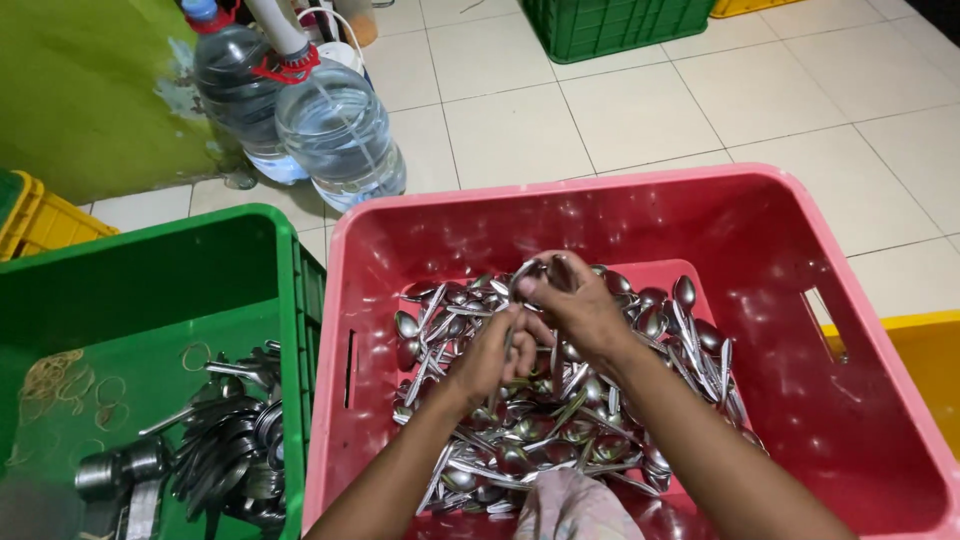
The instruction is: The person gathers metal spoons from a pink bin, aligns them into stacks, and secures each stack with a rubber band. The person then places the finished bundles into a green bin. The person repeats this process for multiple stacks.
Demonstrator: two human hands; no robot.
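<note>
spoons point(560, 420): polished metal, glossy | red crate point(860, 420): smooth plastic, slight sheen | green crate point(130, 300): plastic | floor point(600, 110): glazed tile

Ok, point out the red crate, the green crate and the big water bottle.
red crate point(640, 205): head view, bare far wall.
green crate point(150, 285): head view, bare inner back wall.
big water bottle point(340, 135): head view, clear body.

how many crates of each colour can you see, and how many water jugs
red crate: 1
green crates: 2
yellow crates: 3
water jugs: 2
total: 8
</note>
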